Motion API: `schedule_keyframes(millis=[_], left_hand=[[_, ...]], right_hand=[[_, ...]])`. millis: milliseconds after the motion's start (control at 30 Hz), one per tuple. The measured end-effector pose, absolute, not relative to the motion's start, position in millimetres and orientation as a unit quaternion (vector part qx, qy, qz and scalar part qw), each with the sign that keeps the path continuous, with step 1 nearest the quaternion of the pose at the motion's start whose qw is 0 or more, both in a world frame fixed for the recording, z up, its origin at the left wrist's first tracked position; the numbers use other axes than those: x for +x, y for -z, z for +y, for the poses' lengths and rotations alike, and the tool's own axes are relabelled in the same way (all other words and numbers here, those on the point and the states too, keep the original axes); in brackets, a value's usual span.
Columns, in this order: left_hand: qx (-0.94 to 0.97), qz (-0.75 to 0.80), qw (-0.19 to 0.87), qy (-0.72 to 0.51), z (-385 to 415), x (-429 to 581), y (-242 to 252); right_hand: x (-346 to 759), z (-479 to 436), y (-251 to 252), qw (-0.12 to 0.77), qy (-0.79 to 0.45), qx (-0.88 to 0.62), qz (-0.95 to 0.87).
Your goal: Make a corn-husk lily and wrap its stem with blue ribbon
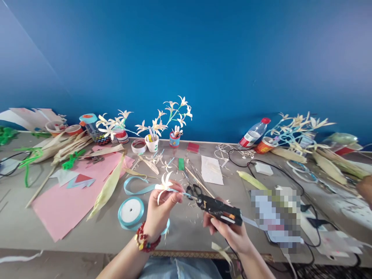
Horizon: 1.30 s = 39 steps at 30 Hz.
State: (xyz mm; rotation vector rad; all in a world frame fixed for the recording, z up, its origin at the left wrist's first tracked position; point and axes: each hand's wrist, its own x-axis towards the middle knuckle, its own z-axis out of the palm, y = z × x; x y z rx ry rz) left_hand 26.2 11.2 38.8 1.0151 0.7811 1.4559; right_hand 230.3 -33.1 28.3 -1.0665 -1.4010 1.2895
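Observation:
My left hand [161, 209] is closed round the stem of a small cream husk flower [165, 183] wrapped in light blue ribbon; a red bead bracelet sits on that wrist. My right hand [232, 231] grips a black hot glue gun [221, 209], whose nozzle points left at the flower's stem. A roll of light blue ribbon [131, 212] lies just left of my left hand, its loose end curling toward the flower. Black scissors [194, 190] lie on the table behind the glue gun.
Pink paper [72, 193], corn husks [108, 188] and green strips lie at left. Cups with finished flower sprays [174, 112] stand along the blue wall. A plastic bottle [253, 135], cables [279, 174] and more husk flowers are at right. Another person's hand [366, 189] shows at the far right edge.

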Motion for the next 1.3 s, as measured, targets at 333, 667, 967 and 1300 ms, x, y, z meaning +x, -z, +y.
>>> schedule_keyframes(millis=[333,667,967,1300], left_hand=[[0.423,0.342,0.575,-0.611,13,26,-39],[0.442,0.328,0.575,-0.605,12,26,-39],[0.443,0.341,0.577,-0.596,12,28,-43],[0.459,0.341,0.556,-0.603,11,25,-40]], right_hand=[[235,-33,-28,0.44,-0.5,-0.431,-0.609],[240,-31,-31,0.421,-0.474,-0.425,-0.646],[238,-29,-33,0.418,-0.477,-0.432,-0.641],[243,-33,-35,0.429,-0.49,-0.424,-0.629]])
